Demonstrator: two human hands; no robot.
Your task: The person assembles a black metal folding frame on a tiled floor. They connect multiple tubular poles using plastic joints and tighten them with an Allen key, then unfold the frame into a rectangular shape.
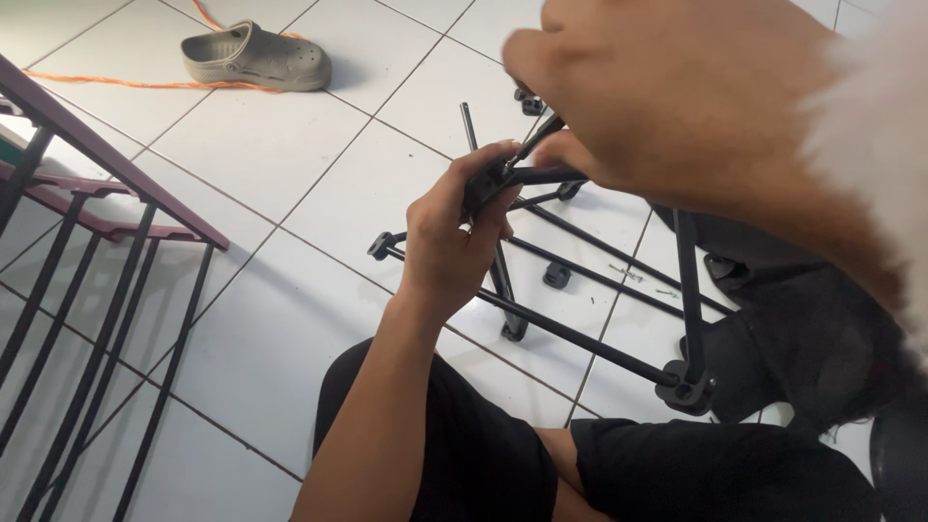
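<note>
Left hand: the left hand is raised above the floor and closed around a black plastic joint where several rods meet; the fingers wrap over its top and the thumb presses its near side.
Right hand: the right hand is close to the camera and blurred, its fingers pinched shut on a thin dark tool that looks like a small screwdriver; the tip points down and left into the joint.
Joint: held in the air between the two hands, just above the person's knees, with a short black arm sticking out to the right under the right hand.
Rod frame: black metal rods run from the joint down and right across the floor; one ends in a round black connector resting on a tile, another in a small end cap to the left.
Loose parts: a small black cap lies alone on a tile between the rods, and a few tiny screws lie just right of it.
Fabric: a dark cloth piece lies at the right, touching the rods.
Legs: black shorts show at the bottom edge.
Floor: white tiles with grey joints.
Far left: a dark purple metal rack with black bars.
Top left: a grey clog lying on an orange cord.
</note>
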